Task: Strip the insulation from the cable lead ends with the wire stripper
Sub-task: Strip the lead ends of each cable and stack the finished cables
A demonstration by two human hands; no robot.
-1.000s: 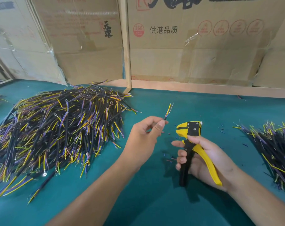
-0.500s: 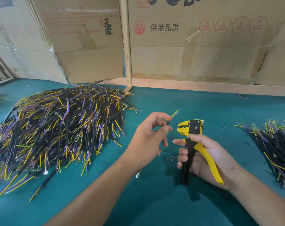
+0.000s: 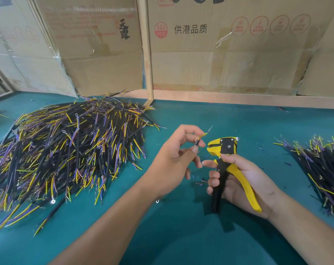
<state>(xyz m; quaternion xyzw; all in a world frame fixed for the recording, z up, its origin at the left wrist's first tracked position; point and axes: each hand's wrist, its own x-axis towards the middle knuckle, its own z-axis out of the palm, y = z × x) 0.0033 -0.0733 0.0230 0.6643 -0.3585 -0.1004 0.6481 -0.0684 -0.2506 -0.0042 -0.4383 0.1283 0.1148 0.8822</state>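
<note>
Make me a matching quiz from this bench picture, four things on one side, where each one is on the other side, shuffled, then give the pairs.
Things:
1. wire stripper
2. cable
3. big cable pile
4. smaller cable pile

Places:
A. on the green table, far right
B. pinched in the left hand
C. on the table, left
D. held in the right hand

Pairs: 1-D, 2-B, 3-C, 4-A
</note>
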